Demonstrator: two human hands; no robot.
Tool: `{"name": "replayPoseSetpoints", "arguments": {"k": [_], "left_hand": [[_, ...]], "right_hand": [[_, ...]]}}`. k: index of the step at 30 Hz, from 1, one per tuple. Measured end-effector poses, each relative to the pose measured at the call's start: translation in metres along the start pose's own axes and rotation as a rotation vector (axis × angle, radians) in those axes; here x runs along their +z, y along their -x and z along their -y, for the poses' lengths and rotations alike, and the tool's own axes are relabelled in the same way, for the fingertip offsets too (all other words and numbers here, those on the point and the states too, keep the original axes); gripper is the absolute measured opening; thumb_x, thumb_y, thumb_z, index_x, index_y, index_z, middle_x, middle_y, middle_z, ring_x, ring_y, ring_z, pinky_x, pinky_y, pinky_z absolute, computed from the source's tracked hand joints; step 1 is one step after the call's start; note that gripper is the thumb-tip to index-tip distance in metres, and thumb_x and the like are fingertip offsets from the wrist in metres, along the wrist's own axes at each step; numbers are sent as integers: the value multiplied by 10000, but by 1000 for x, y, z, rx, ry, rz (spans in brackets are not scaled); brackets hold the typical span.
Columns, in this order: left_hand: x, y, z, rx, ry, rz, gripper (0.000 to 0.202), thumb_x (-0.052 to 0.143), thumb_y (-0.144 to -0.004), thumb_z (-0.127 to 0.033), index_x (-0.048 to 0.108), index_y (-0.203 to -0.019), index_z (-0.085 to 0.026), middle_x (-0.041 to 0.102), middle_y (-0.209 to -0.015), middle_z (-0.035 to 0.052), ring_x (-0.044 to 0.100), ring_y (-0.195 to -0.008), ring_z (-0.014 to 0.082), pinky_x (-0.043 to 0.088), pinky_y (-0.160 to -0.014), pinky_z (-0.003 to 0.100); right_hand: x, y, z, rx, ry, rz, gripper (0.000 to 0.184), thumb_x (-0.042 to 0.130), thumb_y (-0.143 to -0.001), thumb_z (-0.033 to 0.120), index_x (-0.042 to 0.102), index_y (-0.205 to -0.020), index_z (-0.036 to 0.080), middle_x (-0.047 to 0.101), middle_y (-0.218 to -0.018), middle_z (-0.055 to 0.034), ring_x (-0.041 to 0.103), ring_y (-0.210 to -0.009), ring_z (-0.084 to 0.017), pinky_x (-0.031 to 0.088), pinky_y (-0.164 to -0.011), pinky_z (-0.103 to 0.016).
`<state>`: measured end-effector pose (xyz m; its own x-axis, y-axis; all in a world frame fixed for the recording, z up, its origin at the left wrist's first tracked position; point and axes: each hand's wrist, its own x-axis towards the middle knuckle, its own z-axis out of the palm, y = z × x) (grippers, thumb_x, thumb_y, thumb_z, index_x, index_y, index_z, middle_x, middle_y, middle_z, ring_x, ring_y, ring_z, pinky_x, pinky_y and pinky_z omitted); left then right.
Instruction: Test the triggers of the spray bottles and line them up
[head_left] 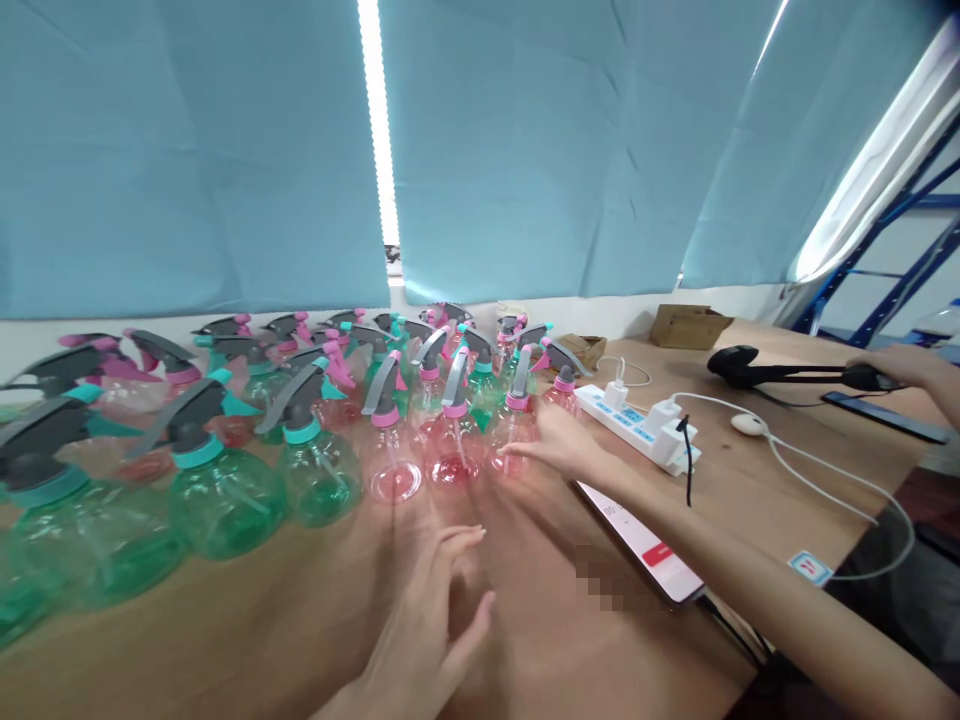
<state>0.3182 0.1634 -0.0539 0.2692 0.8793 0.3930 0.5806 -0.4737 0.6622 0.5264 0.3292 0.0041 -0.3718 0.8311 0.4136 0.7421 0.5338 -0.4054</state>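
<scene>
My left hand (431,610) is held above the brown table (300,620), fingers stretched and thumb apart, with nothing in it. My right hand (559,440) grips a clear pink spray bottle (517,430) from its right side, the thumb across the front; its other fingers are partly hidden. This bottle stands upright at the right end of the front row. Just left of it are another pink spray bottle (455,440) and a third pink spray bottle (394,460). Green spray bottles (319,480) with grey and teal trigger heads continue the row leftward, several more bottles behind.
Right of the bottles lie a white power strip (630,425) with chargers and a lit phone (645,545) under my right forearm. Another person's hand (900,365) touches a black headset-like object (787,373). A brown box (686,327) sits by the wall.
</scene>
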Motion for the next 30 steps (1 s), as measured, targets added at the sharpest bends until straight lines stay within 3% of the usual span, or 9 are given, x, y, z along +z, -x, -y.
{"name": "replayPoseSetpoints", "arguments": {"k": [8,12,16,19,23,30], "left_hand": [[0,-1,3,-76,16,32,412,472,-910,-225,340,-1285,-336,496,-1287,51,520,-1205,234,468,-1014,465],[-1,-3,4,-100,28,50,365,469,-919,-260,355,-1258,-334,523,-1271,49,563,-1158,226,490,-994,452],[-2,-6,-1,-158,19,0,304,478,-912,-299,401,-1204,-334,583,-1200,33,606,-1090,237,514,-945,474],[-2,-8,-4,-196,21,-24,270,483,-908,-318,436,-1174,-307,604,-1187,49,621,-1076,253,518,-939,493],[-3,-12,0,-189,18,-3,266,490,-912,-332,444,-1171,-293,621,-1180,74,645,-1059,266,553,-903,489],[-4,-12,3,-207,24,-46,268,522,-896,-366,490,-1144,-271,648,-1156,87,665,-1033,281,569,-881,487]], "right_hand": [[7,-6,0,-1,-64,-34,671,768,-696,407,488,-1266,189,598,-1236,-169,554,-1156,-367,465,-894,-468],[-5,2,-2,65,-125,-114,635,719,-737,482,503,-1250,176,612,-1217,-164,576,-1130,-313,467,-894,-439],[-35,14,-15,182,-169,-136,324,603,-821,516,634,-873,197,700,-812,-53,654,-721,-201,489,-671,-316],[-54,15,-35,273,-128,-183,351,623,-787,526,606,-644,206,669,-687,-47,624,-687,-220,449,-651,-325],[-55,3,-57,328,-187,-222,333,709,-702,519,660,-740,192,701,-784,-65,640,-790,-254,456,-683,-330],[-24,-13,-60,276,-442,-245,321,647,-786,471,666,-938,189,723,-941,-48,660,-883,-215,490,-761,-321]]}}
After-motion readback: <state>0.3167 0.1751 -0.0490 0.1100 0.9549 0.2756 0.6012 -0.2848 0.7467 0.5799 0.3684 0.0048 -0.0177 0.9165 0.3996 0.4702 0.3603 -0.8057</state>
